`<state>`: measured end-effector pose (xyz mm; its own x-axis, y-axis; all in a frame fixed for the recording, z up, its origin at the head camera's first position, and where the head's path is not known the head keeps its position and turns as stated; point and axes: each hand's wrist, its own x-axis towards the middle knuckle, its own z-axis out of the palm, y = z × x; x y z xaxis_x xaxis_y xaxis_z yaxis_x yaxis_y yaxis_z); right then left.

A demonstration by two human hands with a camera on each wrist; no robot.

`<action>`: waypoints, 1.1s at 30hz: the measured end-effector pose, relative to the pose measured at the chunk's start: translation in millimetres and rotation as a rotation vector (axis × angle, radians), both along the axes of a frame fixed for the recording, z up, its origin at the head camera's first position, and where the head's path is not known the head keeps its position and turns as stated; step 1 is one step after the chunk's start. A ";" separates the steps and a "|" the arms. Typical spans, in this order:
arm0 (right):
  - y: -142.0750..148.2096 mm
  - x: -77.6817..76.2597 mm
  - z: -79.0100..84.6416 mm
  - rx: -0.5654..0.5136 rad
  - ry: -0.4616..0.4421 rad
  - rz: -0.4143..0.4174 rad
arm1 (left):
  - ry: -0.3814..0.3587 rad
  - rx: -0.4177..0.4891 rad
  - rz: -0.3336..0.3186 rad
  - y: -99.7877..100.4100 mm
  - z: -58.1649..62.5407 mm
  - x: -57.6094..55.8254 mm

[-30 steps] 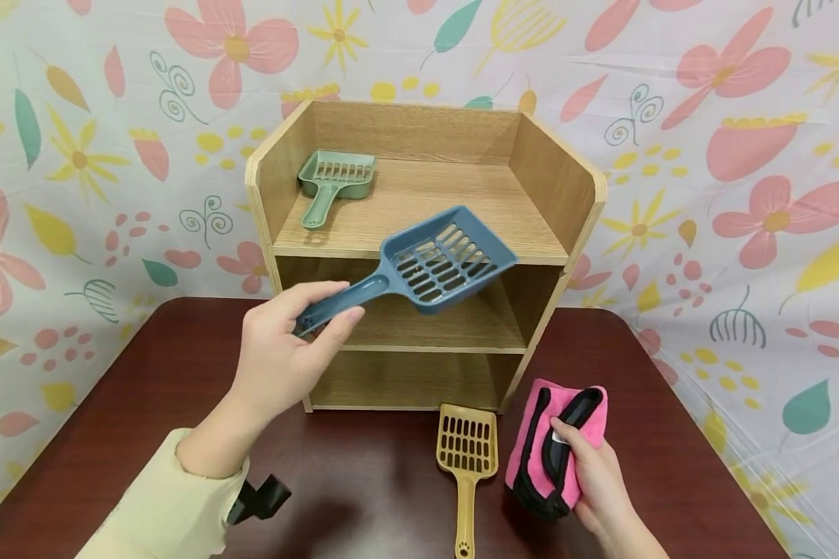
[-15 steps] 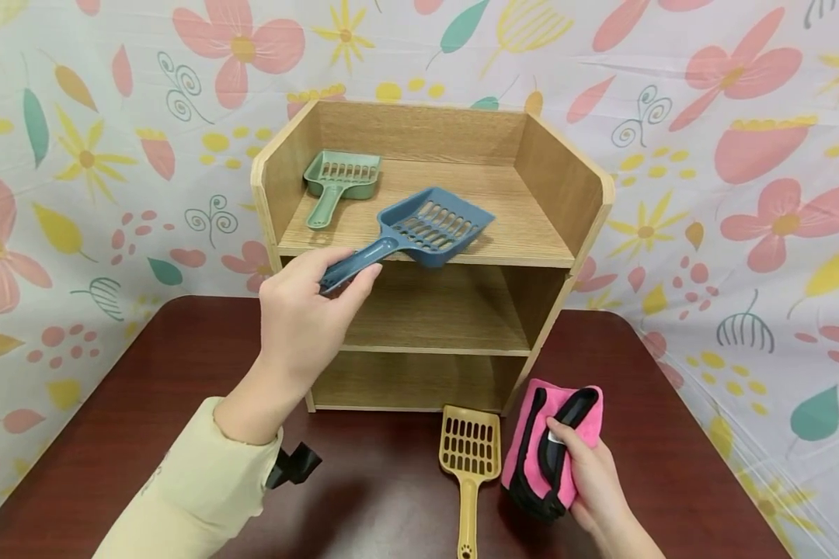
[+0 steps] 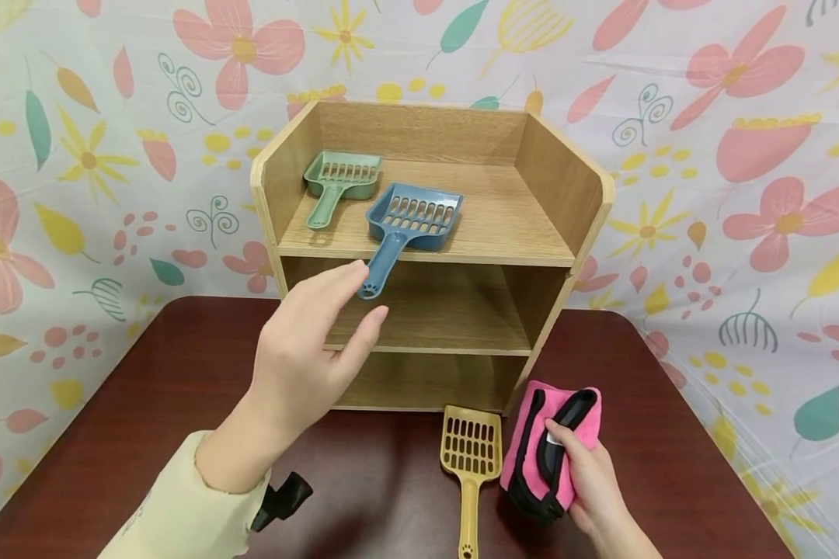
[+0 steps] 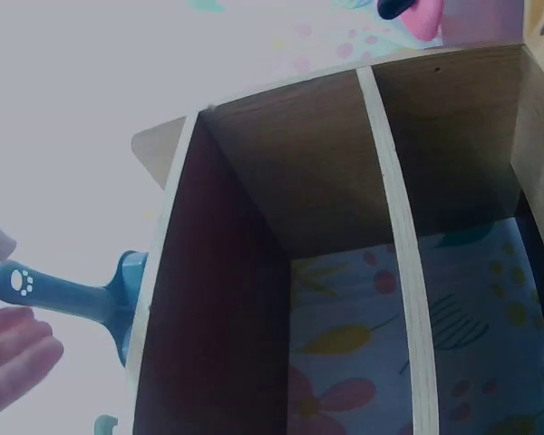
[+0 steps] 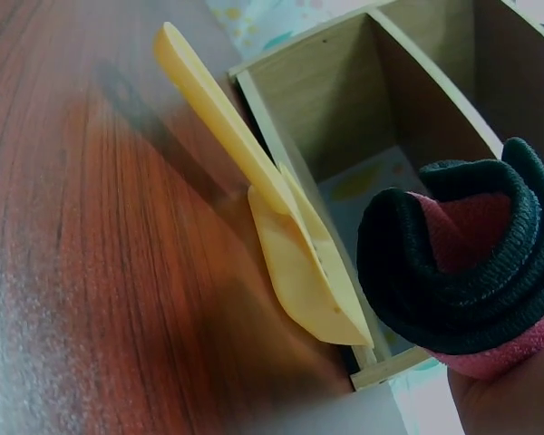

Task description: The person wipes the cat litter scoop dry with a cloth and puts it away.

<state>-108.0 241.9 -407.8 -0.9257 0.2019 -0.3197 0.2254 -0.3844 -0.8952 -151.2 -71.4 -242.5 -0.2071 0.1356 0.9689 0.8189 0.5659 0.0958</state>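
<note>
We are looking down at a wooden shelf unit (image 3: 496,210) with a walled top and two compartments below, standing on a dark red-brown table (image 3: 678,466). All places here are told from that shelf unit.

On its top board, near the front edge and left of the middle, lies a blue slotted scoop (image 3: 395,237), its handle jutting out past the edge and ending in a paw-print pattern. In front of the unit's left half we see the left hand (image 3: 304,353), thumb and fingers spread wide apart around the end of that handle and gripping nothing; whether a fingertip touches it, we cannot tell. The arm wears a cream sleeve (image 3: 182,501).

A green scoop (image 3: 332,191) rests on the same top board, behind and to the left of the blue one, handle pointing forward.

In front of the unit's base, right of its middle, we find a yellow scoop (image 3: 470,470) on the table, bowl toward the unit, handle toward us and raised off the tabletop.

In front of the unit's right corner, the right hand (image 3: 594,473) grips a folded pink cloth (image 3: 540,446) with black edging. Behind the unit hangs a flowered backdrop (image 3: 678,46).
</note>
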 end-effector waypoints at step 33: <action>-2.8 2.9 -3.3 -0.010 -0.030 0.010 | 0.167 -0.223 0.149 19.4 17.0 -43.0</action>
